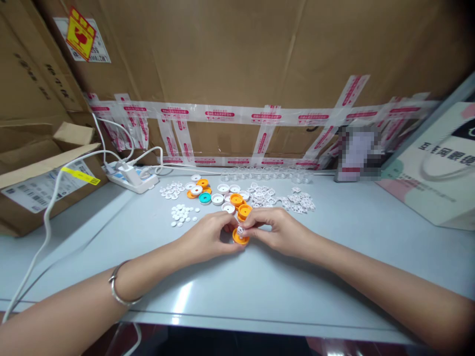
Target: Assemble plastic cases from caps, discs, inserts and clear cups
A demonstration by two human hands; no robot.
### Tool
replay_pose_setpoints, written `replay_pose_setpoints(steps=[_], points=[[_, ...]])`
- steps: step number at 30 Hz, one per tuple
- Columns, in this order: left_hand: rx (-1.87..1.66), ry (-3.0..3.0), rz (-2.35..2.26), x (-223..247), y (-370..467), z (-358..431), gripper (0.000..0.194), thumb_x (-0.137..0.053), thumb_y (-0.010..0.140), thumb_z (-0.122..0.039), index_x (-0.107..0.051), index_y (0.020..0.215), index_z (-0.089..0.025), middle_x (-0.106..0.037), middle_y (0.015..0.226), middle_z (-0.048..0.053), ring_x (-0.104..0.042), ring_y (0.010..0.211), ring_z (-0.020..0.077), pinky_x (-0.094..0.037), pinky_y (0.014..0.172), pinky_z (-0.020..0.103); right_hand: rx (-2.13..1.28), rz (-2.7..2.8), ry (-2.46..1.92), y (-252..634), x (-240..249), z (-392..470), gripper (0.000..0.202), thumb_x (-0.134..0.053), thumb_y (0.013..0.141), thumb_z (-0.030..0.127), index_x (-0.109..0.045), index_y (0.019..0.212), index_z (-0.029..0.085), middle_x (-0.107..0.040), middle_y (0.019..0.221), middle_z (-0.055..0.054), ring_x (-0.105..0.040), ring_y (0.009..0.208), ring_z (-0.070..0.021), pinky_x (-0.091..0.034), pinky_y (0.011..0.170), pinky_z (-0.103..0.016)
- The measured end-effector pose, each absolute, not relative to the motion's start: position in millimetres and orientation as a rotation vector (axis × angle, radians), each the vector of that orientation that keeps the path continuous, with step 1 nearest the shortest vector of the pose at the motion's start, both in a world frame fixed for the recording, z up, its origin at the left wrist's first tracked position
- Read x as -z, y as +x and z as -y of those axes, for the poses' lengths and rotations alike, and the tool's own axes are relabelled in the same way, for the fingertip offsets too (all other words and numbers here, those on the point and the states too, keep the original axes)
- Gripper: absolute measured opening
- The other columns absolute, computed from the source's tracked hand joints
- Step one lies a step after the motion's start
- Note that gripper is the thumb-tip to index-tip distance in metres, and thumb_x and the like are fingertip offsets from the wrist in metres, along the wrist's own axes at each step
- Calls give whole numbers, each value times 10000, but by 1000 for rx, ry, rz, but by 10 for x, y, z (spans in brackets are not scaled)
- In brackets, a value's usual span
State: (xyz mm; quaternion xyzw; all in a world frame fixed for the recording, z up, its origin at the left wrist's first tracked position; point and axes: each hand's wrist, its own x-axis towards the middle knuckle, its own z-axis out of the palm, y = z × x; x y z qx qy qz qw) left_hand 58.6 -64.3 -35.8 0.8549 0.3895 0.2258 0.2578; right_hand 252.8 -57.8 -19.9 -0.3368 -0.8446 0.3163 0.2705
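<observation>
My left hand point(210, 235) grips an orange round cup-like part point(240, 241) by its side, just above the table. Over that part, my right hand point(272, 227) pinches a small white piece point(240, 230) between thumb and fingertips; the piece sits at the middle of the orange part. Directly behind my fingers stand more orange round parts point(245, 211), along with white round parts point(217, 199) and a teal one point(205, 198). Small white discs point(180, 213) lie in loose piles on the left. To the right are heaps of flat white pieces with dark holes point(300, 201).
A row of clear plastic cups point(270, 174) lines the back, against a big taped cardboard box point(237, 59). On the left are a power strip point(135, 180) with white cables and an open carton point(48, 183). A white printed box point(438, 163) stands at right.
</observation>
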Motion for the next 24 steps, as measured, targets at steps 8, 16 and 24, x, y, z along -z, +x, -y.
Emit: replay_pose_setpoints(steps=[8, 16, 24], points=[[-630, 2311, -1029, 361, 597, 638, 206, -624, 739, -302, -623, 900, -173, -630, 804, 14, -566, 732, 149, -413, 656, 251, -754, 2349, -877, 2522, 207, 583, 93, -588, 795, 198, -661, 738, 200, -686, 739, -26, -628, 707, -155, -463, 682, -285], [-638, 2315, -1027, 373, 587, 642, 238, -656, 718, -322, -623, 901, -173, -622, 794, 13, -554, 725, 149, -405, 651, 251, -818, 2326, -892, 2535, 186, 570, 81, -592, 797, 219, -651, 744, 200, -682, 747, -26, -625, 707, -153, -470, 677, -282], [-663, 2265, -1074, 397, 609, 653, 254, -667, 711, -341, -591, 876, -164, -597, 805, 15, -537, 726, 146, -403, 645, 251, -934, 2326, -867, 2540, 135, 586, 82, -596, 801, 245, -660, 820, 196, -677, 800, -22, -616, 743, -143, -474, 712, -277]])
